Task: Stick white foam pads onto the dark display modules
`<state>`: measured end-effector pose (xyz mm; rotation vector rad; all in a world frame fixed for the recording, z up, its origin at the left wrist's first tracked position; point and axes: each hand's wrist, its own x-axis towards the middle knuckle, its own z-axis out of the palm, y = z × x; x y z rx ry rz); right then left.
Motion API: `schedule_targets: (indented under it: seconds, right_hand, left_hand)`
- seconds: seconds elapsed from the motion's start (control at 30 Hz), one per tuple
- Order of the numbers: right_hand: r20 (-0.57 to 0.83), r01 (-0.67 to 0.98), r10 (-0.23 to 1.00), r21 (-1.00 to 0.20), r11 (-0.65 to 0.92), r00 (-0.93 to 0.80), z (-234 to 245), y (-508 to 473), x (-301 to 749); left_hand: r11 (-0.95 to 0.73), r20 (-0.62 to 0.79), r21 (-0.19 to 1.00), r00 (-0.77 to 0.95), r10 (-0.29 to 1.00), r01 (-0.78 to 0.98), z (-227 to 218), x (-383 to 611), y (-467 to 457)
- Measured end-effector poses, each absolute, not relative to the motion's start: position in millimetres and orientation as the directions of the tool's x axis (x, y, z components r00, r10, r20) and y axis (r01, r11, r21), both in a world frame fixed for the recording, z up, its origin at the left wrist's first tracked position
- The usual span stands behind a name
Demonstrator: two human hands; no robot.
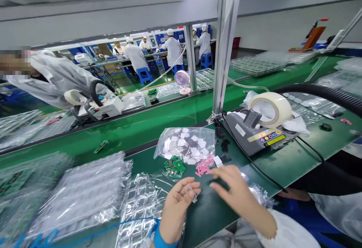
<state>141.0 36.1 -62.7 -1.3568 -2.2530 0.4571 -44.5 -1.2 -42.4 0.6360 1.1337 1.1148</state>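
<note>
My left hand (178,201) is curled, its fingertips pinched on a small clear piece (194,195) just above the green bench mat. My right hand (230,189) lies beside it, palm down, fingers stretched toward the left hand and resting over the mat. Just beyond both hands lie small green circuit boards (174,166), pink tabs (204,167) and a clear bag of white square pads (186,146). Clear plastic blister trays (140,206) sit under and left of my left wrist.
A grey tape dispenser machine (256,135) with a big tape roll (270,108) stands at the right, its black cable (254,165) crossing the mat. A metal post (223,52), a green conveyor (135,127), a pink fan (182,82) and a coated person (56,78) lie beyond. Stacked trays (85,195) fill the left.
</note>
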Motion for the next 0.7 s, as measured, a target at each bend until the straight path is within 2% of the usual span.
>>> schedule_targets:
  seconds: [0.1,0.17,0.33,0.5,0.6,0.7]
  right_hand:
    - [0.126,0.885,0.962,-0.376,0.274,-0.244,-80.4,73.6,170.0]
    - [0.087,0.926,0.976,-0.309,0.217,-0.200,-94.9,92.6,177.8]
    - [0.117,0.919,0.953,-0.257,0.299,-0.278,-120.6,104.8,179.3]
    - [0.207,0.853,0.907,-0.316,0.416,-0.366,-138.4,107.8,198.7]
    - [0.226,0.787,0.899,-0.434,0.438,-0.375,-144.3,99.8,218.6]
    - [0.233,0.722,0.928,-0.584,0.371,-0.290,-143.5,80.6,246.8]
  left_hand:
    - [0.443,-0.428,0.835,0.122,0.896,-0.325,-36.6,-33.3,5.7]
    - [0.473,-0.432,0.817,0.193,0.881,-0.330,-33.8,-23.7,5.9]
    - [0.458,-0.369,0.807,0.288,0.884,-0.373,-30.4,4.4,1.4]
    - [0.518,-0.401,0.783,0.356,0.844,-0.346,-31.3,28.9,14.0]
    - [0.552,-0.427,0.785,0.400,0.811,-0.281,-37.6,49.5,28.2]
    - [0.483,-0.324,0.855,0.533,0.782,-0.188,-46.9,77.9,40.3]
